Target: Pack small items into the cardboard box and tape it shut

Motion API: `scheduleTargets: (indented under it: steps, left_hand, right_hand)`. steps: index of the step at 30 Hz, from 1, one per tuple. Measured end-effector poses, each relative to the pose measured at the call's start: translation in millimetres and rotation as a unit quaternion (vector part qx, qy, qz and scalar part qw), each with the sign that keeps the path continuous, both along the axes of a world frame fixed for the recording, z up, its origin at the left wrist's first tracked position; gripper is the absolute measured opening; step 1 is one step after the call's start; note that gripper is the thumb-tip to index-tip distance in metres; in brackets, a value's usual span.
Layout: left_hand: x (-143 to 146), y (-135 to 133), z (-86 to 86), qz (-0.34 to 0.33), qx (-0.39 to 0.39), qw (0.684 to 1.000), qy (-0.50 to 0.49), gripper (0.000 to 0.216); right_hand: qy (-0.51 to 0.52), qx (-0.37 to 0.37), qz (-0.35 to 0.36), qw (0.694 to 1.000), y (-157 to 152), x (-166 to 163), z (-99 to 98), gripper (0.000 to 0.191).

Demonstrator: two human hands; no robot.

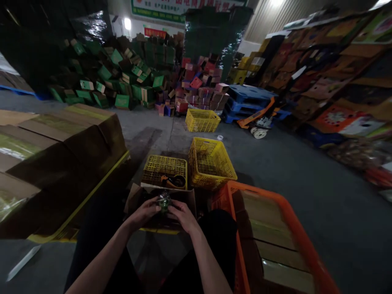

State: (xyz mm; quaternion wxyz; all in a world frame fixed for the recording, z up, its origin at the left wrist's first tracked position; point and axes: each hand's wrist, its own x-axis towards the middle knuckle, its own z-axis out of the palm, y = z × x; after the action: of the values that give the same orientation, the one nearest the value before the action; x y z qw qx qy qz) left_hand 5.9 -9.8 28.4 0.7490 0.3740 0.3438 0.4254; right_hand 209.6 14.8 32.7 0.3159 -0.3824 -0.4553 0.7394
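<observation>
Between my two hands, above an open cardboard box (190,200), is a small green item in clear, shiny wrapping (164,202). My left hand (146,211) grips its left side with thumb and fingers. From the right, my right hand (181,213) closes on the same item. The picture is too dark and blurred to tell what kind of item it is. The box stands between my knees, and its inside is dark. Just beyond it, an orange and black tape dispenser (173,181) lies on an upturned yellow crate (165,164).
Right of me is an orange crate (275,194) holding taped cardboard boxes. A yellow basket (211,161) stands ahead, another yellow basket (202,121) farther off. Stacked cartons (61,139) flank my left. Blue pallets (249,96) and an orange pallet jack (260,116) stand at back right.
</observation>
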Motion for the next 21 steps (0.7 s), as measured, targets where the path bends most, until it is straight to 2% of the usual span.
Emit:
scheduleTargets:
  steps: [2,4,7,11,14,21]
  left_hand:
    - [-3.5,-0.3,4.7,-0.001,0.019,1.000,0.013,0.068]
    - [-6.7,-0.9,6.2,0.000,0.037,0.999,0.038,0.066]
    - [-7.7,-1.0,0.0,0.027,0.042,0.995,0.090,0.067]
    - [-3.1,1.8,-16.9,0.074,0.051,0.986,0.143,0.077]
    - [0.4,3.2,-24.5,0.073,0.053,0.980,0.179,0.074]
    - [1.1,2.6,-17.2,0.054,0.066,0.976,0.202,0.061]
  right_hand:
    - [-0.020,0.021,0.001,1.000,1.0,-1.7,0.4,0.042]
    - [-0.058,0.073,-0.008,0.996,2.6,-2.9,0.7,0.037]
    - [-0.103,0.140,-0.049,0.984,4.2,-3.8,1.2,0.037]
    - [-0.063,0.124,-0.041,0.989,2.9,-6.5,3.1,0.048]
    - [-0.069,0.130,-0.053,0.988,2.1,-9.8,4.9,0.049]
    - [-0.131,0.128,-0.116,0.976,9.5,-9.4,2.5,0.031]
